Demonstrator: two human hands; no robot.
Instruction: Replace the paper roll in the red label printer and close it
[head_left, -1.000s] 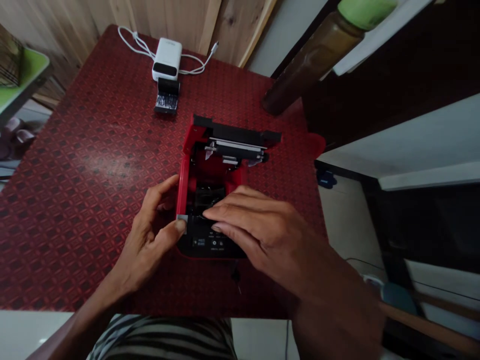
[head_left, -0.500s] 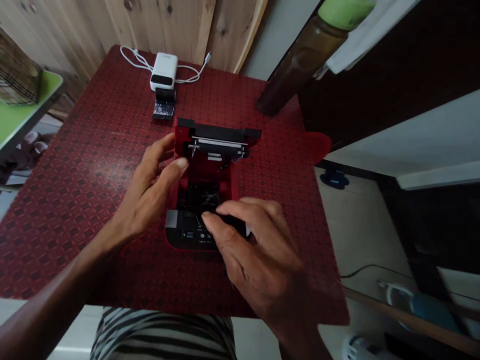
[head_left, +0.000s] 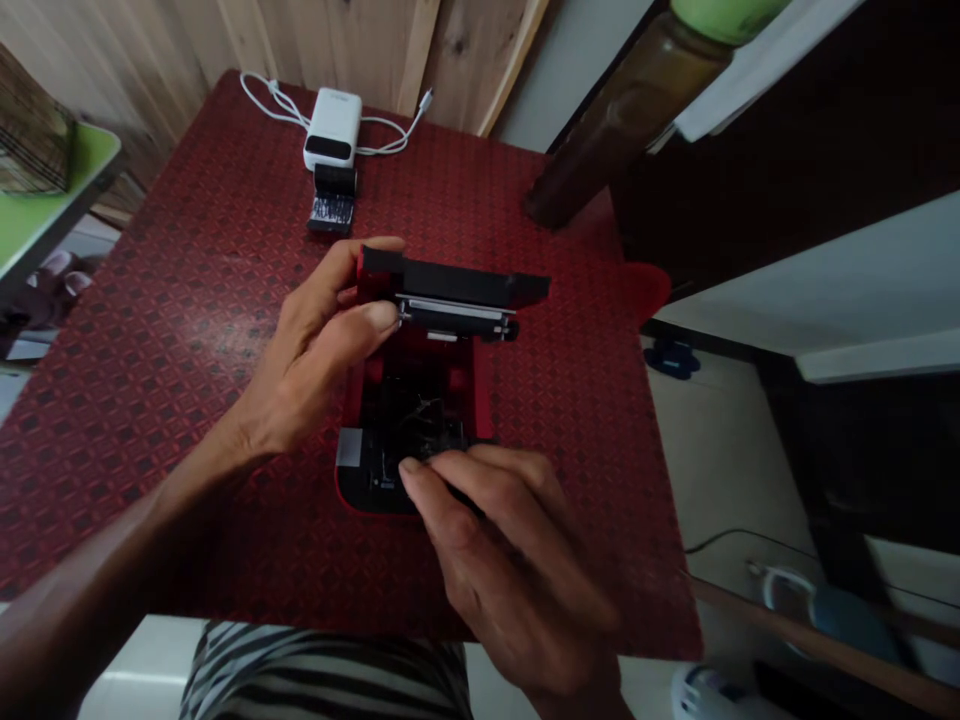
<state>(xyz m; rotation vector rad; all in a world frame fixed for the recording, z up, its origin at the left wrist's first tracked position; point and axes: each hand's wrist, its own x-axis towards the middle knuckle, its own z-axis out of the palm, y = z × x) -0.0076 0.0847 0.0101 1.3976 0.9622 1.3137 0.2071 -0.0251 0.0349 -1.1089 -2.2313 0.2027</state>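
A red and black device stands on the patterned red table, its hinged lid raised toward the far side. My left hand grips the lid's left edge, thumb in front and fingers behind. Under the lid run a black roller and a metal bar. Dark, thin, tangled material shows inside the open body. My right hand is over the near right part of the device, thumb and index finger pinched on something dark at its opening; the fingertips partly hide it.
A white power bank with a white cable lies at the table's back left, beside a small black roll. A tall brown bottle with a green cap stands at the back right.
The lid has tilted nearer, and my left hand now wraps further around its edge. My right hand has moved slightly down, and more of the tangled material shows inside the body.
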